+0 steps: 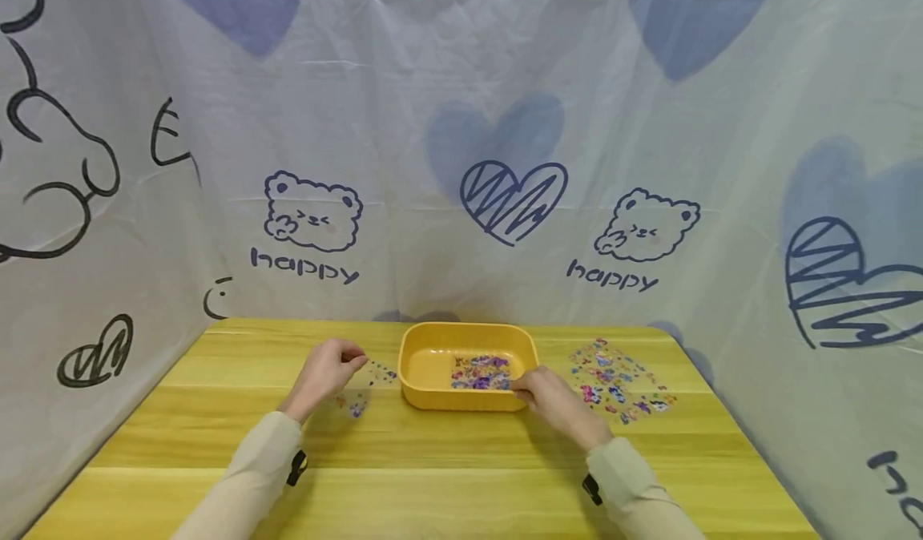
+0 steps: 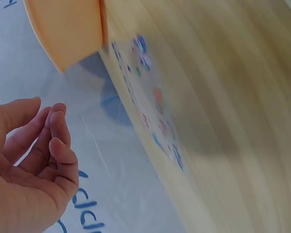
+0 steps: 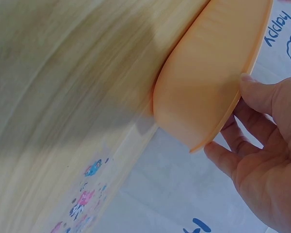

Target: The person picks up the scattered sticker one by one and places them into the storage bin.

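A yellow plastic bin [image 1: 461,400] stands on the table, with a clear sheet of small colourful stickers [image 1: 481,372] lying in it. My right hand [image 1: 555,400] grips the bin's near right corner; in the right wrist view its thumb lies on the outer side of the rim and the fingers go over to the inner side. To the left of the bin, my left hand [image 1: 328,372] hovers above another clear sticker sheet [image 2: 148,102]. Its fingers [image 2: 60,128] are loosely bent, and nothing shows between them and the thumb.
To the right of the bin, a larger spread of clear sticker sheet [image 1: 616,384] lies flat on the wood-grain table [image 1: 461,476]. A white curtain [image 1: 404,123] with printed hearts and bears hangs behind the table's far edge and along both sides.
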Available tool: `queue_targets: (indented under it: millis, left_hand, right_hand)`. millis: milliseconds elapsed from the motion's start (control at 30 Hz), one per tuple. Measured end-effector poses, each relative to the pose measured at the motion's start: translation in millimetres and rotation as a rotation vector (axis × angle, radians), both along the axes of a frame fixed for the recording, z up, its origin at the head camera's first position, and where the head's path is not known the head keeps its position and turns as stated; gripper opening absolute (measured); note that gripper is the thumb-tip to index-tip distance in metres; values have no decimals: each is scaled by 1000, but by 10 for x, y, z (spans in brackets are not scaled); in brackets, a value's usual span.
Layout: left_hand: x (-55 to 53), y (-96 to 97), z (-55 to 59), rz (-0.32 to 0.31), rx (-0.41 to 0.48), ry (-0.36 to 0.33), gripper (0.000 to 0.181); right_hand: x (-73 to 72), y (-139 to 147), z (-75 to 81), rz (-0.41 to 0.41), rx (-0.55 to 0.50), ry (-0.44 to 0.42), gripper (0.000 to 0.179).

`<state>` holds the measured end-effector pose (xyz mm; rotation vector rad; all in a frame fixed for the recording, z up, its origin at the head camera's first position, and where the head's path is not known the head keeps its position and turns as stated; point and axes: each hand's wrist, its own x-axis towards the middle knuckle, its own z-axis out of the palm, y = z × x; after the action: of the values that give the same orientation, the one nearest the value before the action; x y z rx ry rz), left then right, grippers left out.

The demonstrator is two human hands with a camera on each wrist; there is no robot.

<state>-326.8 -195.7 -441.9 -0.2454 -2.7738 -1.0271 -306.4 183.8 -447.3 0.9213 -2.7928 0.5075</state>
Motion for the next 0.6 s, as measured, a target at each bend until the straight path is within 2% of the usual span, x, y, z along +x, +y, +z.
queue_targets:
  millis: [267,600]
  left_hand:
    - [-20,-270,3,-4,-14,-72,18]
    - [-1,-507,-22,65,-33,-140,17]
  right_hand:
    - [16,15,28,-19,5,-1,18]
    - [-8,-14,17,-6,7,0,17]
